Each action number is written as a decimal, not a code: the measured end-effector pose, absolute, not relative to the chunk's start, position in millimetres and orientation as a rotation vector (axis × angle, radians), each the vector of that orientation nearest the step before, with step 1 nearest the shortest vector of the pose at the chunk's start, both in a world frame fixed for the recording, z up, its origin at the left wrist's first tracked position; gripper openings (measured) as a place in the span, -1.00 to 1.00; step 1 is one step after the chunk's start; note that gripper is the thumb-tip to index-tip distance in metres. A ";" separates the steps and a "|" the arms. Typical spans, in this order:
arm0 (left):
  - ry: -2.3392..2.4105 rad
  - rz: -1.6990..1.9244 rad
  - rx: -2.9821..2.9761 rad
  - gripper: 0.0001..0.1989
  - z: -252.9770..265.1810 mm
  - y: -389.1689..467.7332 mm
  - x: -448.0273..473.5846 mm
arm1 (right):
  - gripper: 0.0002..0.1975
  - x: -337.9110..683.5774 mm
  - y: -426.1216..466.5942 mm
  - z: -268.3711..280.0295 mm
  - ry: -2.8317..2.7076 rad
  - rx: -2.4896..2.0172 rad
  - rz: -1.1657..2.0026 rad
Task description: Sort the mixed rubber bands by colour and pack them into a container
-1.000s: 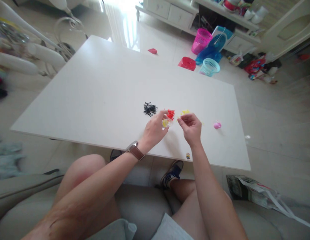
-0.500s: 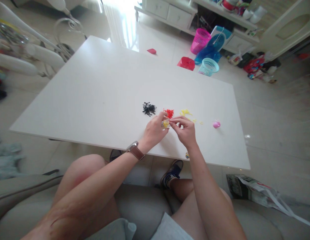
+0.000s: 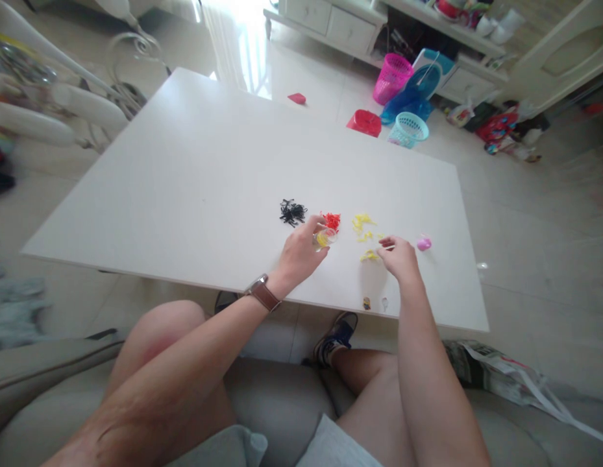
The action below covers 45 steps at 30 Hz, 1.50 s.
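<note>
My left hand (image 3: 301, 246) is closed round a small clear container (image 3: 324, 239) with yellow bits in it, held above the table beside the red pile. My right hand (image 3: 400, 257) is over the table to the right, thumb and fingers pinched together; what is between them is too small to make out. Close to its fingertips lie loose yellow pieces (image 3: 369, 255), with more yellow pieces (image 3: 362, 222) farther back. A heap of thin red pieces (image 3: 332, 222) lies just behind the container. Left of it is a heap of thin black pieces (image 3: 292, 212).
A small pink object (image 3: 424, 243) sits on the white table (image 3: 184, 162), right of my right hand. Two tiny figures, one a yellow-and-dark figure (image 3: 367, 303), lie by the near edge. Beyond the table stand a pink basket (image 3: 393, 78) and a light-blue basket (image 3: 408, 130).
My right hand has moved right, away from the container's mouth. Several yellow pieces now show on the table between the hands. My left hand stays nearly in place with the container.
</note>
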State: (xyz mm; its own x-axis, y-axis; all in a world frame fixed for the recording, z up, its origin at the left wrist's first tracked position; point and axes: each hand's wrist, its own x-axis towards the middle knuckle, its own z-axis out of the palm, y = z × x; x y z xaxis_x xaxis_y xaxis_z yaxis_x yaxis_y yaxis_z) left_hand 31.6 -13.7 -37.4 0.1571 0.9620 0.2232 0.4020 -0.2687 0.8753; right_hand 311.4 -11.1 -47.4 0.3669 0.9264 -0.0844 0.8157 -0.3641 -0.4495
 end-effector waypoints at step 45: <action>1.279 0.956 1.846 -0.44 -39.4 -16.5 34.1 | -0.91 211.5 -19.1 -34.3 -1.639 -1.357 0.904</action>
State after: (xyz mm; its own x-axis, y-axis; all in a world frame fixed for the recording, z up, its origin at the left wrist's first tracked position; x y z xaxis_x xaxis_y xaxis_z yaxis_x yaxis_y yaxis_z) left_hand 34.1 -16.5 -39.4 0.2449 0.9518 0.1848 0.4463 -0.2799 0.8500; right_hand 211.5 -19.1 -34.3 -0.0979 0.9855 0.1385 0.4086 0.1667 -0.8974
